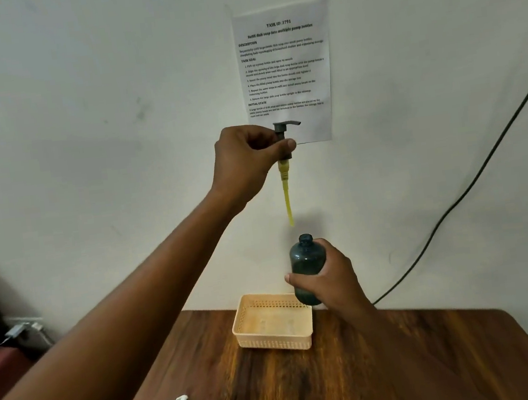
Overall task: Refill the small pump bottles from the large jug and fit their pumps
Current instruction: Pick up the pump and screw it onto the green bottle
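Head view, forward toward wall [76, 90]

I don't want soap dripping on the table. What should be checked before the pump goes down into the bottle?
1. Bottle held firmly: ok, the right hand wraps its body.
2. Bottle mouth open: ok, no cap on the neck.
3. Pump gripped: ok, the left hand pinches its collar.
4. Tube lined up over the mouth: roughly ok, its tip hangs just above the mouth and apart from it; depth cannot be judged.
5. Bottle upright: ok, only slightly tilted.
6. Fill level: cannot tell, the dark plastic hides it.
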Action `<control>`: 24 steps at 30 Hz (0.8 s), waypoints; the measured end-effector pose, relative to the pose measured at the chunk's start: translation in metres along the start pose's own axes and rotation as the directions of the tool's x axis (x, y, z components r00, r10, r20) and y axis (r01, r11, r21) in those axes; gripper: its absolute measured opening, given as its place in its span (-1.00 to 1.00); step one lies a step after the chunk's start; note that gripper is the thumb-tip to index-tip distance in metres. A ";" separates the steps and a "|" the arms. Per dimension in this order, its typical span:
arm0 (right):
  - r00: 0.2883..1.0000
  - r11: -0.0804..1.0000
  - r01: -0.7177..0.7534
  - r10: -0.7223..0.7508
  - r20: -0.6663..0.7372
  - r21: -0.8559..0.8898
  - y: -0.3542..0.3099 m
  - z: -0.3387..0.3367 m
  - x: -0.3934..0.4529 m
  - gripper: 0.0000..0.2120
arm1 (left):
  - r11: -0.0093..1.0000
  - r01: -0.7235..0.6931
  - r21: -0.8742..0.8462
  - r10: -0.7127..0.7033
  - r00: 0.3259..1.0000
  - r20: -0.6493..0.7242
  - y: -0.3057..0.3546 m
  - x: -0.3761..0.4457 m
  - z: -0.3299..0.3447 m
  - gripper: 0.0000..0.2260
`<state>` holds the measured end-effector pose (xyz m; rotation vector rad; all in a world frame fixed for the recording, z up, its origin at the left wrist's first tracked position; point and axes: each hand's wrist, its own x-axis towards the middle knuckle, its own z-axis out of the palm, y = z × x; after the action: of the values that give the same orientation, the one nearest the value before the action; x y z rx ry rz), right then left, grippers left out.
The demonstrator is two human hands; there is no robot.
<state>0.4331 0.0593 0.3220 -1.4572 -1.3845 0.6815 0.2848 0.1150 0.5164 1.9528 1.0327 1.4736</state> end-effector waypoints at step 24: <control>0.996 0.995 0.066 -0.071 -0.060 -0.070 -0.030 -0.012 0.007 -0.33 | 0.998 0.056 0.006 -0.057 0.996 0.071 -0.020 -0.061 0.036 -0.84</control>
<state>0.4330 0.0590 0.3546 -1.4652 -1.4149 0.5455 0.3054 0.0804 0.4549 1.9481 1.0511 1.3625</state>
